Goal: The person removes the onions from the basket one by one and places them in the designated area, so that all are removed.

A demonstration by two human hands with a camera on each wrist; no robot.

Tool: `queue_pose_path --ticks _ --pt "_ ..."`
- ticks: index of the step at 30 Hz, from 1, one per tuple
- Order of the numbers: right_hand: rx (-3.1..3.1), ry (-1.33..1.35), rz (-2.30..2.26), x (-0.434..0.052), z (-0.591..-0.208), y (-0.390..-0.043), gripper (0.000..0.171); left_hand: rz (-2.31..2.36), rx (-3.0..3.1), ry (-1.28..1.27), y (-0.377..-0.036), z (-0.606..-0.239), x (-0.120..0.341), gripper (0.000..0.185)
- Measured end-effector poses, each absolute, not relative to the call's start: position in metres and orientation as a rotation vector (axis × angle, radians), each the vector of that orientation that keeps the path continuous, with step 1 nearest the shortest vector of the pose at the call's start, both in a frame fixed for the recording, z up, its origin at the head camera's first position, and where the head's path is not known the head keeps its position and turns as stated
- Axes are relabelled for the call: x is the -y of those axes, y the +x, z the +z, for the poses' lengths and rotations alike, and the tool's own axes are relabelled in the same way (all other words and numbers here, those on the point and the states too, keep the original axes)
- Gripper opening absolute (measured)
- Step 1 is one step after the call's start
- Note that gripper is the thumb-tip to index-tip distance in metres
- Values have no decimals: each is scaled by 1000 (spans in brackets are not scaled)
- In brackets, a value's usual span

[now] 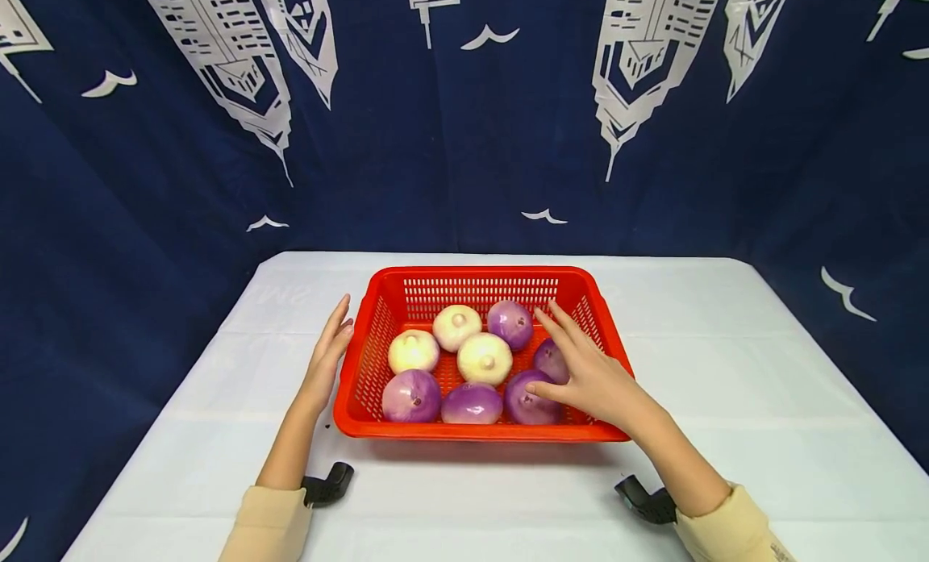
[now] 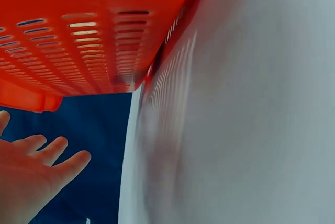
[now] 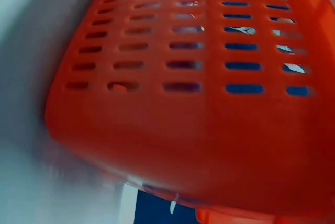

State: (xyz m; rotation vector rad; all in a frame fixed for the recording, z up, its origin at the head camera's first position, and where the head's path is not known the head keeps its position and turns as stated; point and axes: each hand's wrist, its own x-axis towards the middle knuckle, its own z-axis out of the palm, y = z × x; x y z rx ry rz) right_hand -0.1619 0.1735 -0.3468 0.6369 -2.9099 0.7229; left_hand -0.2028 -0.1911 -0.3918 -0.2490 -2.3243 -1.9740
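A red plastic basket [image 1: 482, 433] with slotted walls holds several purple onions [image 1: 411, 396] and three pale, cream-coloured onions [image 1: 484, 359]. At the basket's left side is my left hand [image 1: 322, 368], fingers extended upward along the outer wall. In the left wrist view the same hand [image 2: 31, 171] shows spread fingers below the basket's slotted wall [image 2: 84, 62]. My right hand [image 1: 598, 385] reaches over the basket's right rim, its fingers spread above the onions there and partly hiding two purple ones. The right wrist view shows the basket's outer wall [image 3: 157, 130]; the right hand is hidden there.
A white cloth-covered table [image 1: 697, 368] lies under the basket and extends to both sides. Behind it hangs a dark blue curtain [image 1: 450, 159] with white building prints. Black wrist devices [image 1: 330, 483] sit at both sleeve cuffs.
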Motion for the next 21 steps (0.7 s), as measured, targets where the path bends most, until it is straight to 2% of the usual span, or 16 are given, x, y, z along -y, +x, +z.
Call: queue_pose_path --ticks 10,21 --pt "2969 664 679 -170 -357 -162 92 -2176 2280 -332 -208 -394 184 55" --pt "2994 856 517 -169 -361 -165 84 -2349 2249 -502 -214 -391 184 58"
